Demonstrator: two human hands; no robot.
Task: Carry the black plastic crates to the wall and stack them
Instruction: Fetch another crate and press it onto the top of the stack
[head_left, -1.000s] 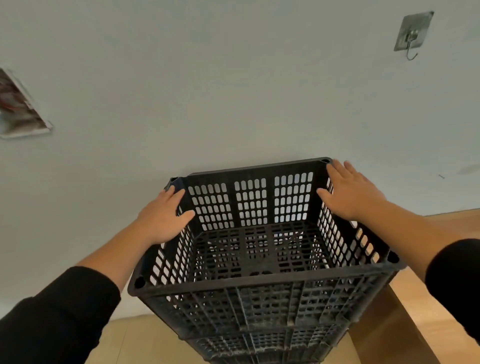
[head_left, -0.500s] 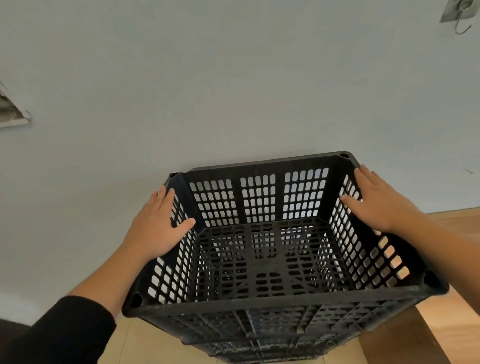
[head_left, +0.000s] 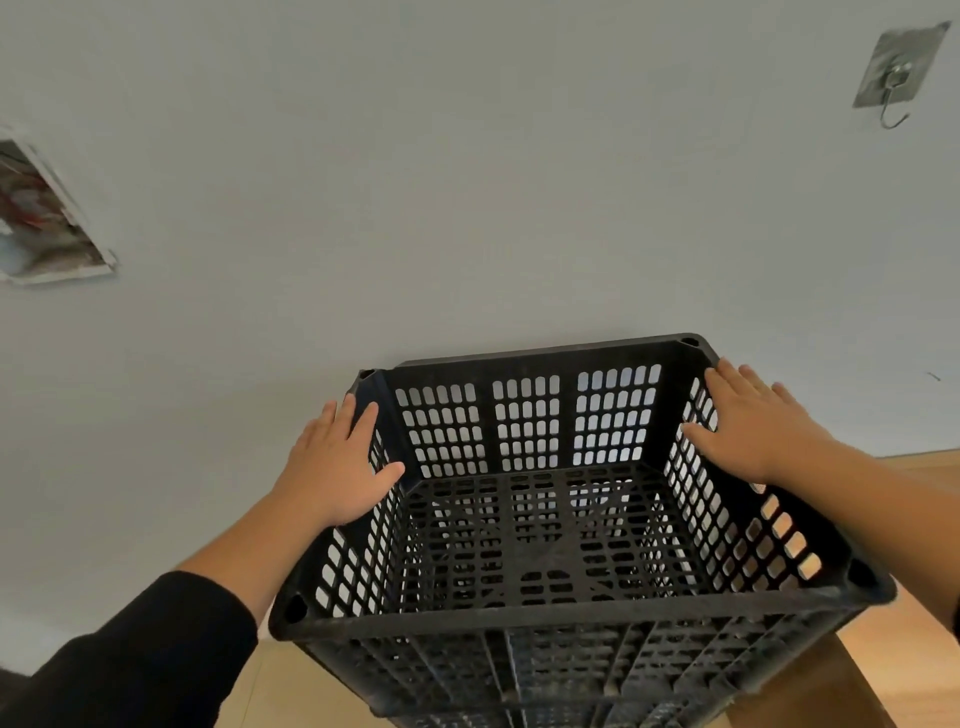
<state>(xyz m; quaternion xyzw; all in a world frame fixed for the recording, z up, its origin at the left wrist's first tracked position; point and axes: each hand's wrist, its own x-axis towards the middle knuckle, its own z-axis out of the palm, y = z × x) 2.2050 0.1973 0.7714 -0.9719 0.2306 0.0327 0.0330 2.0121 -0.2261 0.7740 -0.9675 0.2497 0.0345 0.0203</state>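
A black plastic crate (head_left: 571, 619) with slotted walls is close to the pale wall (head_left: 467, 208), its far side almost against it. It is on top of another black crate (head_left: 519, 691), of which only the near lattice wall shows. My left hand (head_left: 337, 462) lies over the top crate's left rim near the far corner, fingers outside and thumb inside. My right hand (head_left: 753, 421) holds the right rim the same way. Inside, the top crate is empty.
A metal adhesive hook (head_left: 898, 73) is stuck high on the wall at the right. A torn picture (head_left: 41, 223) hangs on the wall at the left. Wooden floor (head_left: 924, 649) shows at the right, and a brown block (head_left: 805, 696) stands beside the stack.
The view has swung a little, so the hook and picture sit lower in frame. Both hands stay on the crate's side rims and the crate keeps its place by the wall.
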